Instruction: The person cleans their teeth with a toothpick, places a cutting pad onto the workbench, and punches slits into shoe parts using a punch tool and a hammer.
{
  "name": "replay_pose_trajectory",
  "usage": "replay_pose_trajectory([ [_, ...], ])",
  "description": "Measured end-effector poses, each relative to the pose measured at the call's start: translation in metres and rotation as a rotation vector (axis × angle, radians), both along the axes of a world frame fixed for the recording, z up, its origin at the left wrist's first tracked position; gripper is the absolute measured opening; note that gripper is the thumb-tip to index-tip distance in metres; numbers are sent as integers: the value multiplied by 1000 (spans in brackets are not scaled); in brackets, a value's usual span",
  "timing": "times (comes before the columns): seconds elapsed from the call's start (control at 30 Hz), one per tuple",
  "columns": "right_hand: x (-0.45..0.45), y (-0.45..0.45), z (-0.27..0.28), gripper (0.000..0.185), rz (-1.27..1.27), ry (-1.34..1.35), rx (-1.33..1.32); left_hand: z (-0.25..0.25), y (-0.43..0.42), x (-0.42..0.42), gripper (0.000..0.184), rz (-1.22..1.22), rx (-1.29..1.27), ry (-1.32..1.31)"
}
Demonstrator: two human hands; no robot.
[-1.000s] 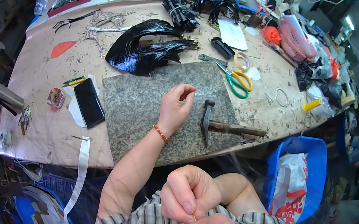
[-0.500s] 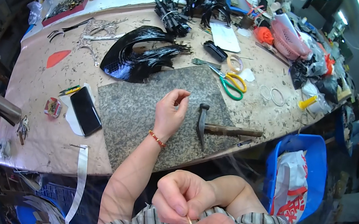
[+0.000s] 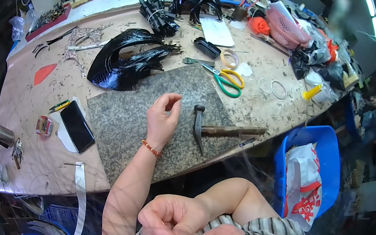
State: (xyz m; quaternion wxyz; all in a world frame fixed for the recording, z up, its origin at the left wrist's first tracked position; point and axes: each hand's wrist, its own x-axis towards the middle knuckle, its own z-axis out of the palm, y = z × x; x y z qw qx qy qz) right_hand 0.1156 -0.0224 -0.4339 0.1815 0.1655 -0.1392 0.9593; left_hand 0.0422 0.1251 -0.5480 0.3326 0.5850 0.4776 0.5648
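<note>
Left hand (image 3: pixel 162 119): grip loosely curled, small thumb-finger gap, over stone slab (image 3: pixel 122 121)
Right hand (image 3: pixel 171 215): fingers pressed together; contents cannot be told
Slab: on desk (image 3: pixel 16 107)
Hammer (image 3: pixel 226 131): lying on slab

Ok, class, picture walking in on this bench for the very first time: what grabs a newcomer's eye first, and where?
Probably the glossy black curved piece, at the far edge of the speckled slab. Next, the hammer with its head on that slab, near the left hand. Then the bright blue bin below the table's right side.
</note>
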Motion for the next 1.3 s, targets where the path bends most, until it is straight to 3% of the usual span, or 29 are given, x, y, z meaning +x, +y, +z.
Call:
replay_pose_trajectory([
  [0.63, 8, 10, 0, 23, 17, 42, 34, -7, 3, 1, 10, 4, 25, 1],
  [0.97, 14, 20, 3, 16, -114, 111, 72, -7, 3, 0, 11, 12, 14, 24],
  [1.3, 18, 26, -4, 21, -145, 136, 80, -7, 2, 0, 12, 28, 30, 34],
])
